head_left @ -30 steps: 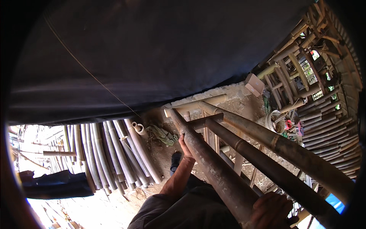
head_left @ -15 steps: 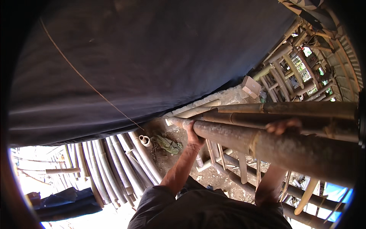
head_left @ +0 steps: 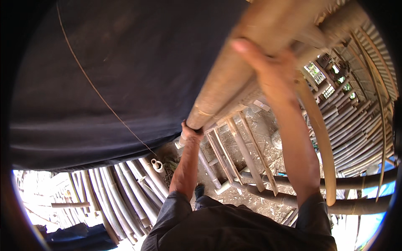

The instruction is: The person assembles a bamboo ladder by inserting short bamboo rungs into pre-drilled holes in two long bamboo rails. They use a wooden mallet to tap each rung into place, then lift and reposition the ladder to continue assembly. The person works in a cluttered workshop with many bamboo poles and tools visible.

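Observation:
A thick brown bamboo pole [head_left: 222, 79] slants across the middle, rising from near my left hand toward the upper right. My left hand [head_left: 192, 132] is wrapped round its lower, farther part, beside the black sheet. Higher up and closer, my right hand [head_left: 272, 69] grips the same pole, thumb laid across the top; it is blurred, and its fingers are partly hidden behind the bamboo. More bamboo runs alongside, just under and right of the held pole. Several split bamboo slats [head_left: 247, 161] lean below it.
A large black sheet [head_left: 121, 62] with a thin cord [head_left: 90, 79] hangs at the left. Long bamboo poles [head_left: 121, 188] lie lower left, beside a pale ring-shaped pole end [head_left: 157, 165]. At right are stacked bamboo lengths [head_left: 351, 134], a curved strip [head_left: 322, 138] and dark horizontal poles [head_left: 360, 180].
The held pole has swung from nearly level to steeply slanted, its near end going up. My right hand has risen with it; my left hand has shifted slightly left. The view has turned too.

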Demonstrator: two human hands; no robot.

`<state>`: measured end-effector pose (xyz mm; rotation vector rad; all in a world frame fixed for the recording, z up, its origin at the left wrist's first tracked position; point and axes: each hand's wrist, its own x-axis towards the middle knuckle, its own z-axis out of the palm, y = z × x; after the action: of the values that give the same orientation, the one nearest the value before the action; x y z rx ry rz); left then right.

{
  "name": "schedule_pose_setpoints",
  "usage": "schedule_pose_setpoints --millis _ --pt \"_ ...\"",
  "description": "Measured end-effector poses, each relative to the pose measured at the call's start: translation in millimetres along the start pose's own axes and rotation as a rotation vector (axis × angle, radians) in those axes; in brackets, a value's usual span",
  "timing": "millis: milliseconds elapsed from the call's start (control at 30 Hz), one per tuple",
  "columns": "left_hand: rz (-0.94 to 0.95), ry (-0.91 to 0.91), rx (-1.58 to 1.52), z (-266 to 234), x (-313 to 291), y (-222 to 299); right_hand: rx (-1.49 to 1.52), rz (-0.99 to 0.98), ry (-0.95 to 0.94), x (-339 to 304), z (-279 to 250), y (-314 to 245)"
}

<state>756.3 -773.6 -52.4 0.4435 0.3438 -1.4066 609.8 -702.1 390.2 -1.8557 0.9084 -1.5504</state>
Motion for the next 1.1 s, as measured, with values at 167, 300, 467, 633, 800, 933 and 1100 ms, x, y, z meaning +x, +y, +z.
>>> schedule_pose_setpoints --millis 167,300,467,633,800,933,1100 --pt "-0.030 0.021 -0.001 8.2 11.7 16.5 -0.101 -0.074 -0.078 26.0 48.3 41.7" --pt "-0.181 0.082 0.223 -4.3 37.4 60.3 -0.138 -0.009 -0.109 40.7 88.2 54.2" --pt "-0.185 0.037 0.379 -0.5 45.4 71.9 -0.171 0.029 -0.148 68.4 111.8 94.9" --pt "-0.209 0.085 0.458 -12.8 62.5 105.9 -0.212 0.069 -0.169 74.9 133.9 90.2" --pt "-0.124 -0.080 0.609 -20.9 66.4 83.2 -0.330 -0.006 -0.096 38.4 113.6 95.0" --pt "-0.025 -0.057 0.627 -32.8 60.8 112.3 -0.206 0.112 -0.271 -94.7 58.6 118.0" --pt "0.149 0.197 0.723 -58.5 41.3 56.1 -0.487 0.774 -0.591 -431.7 -100.3 257.2"
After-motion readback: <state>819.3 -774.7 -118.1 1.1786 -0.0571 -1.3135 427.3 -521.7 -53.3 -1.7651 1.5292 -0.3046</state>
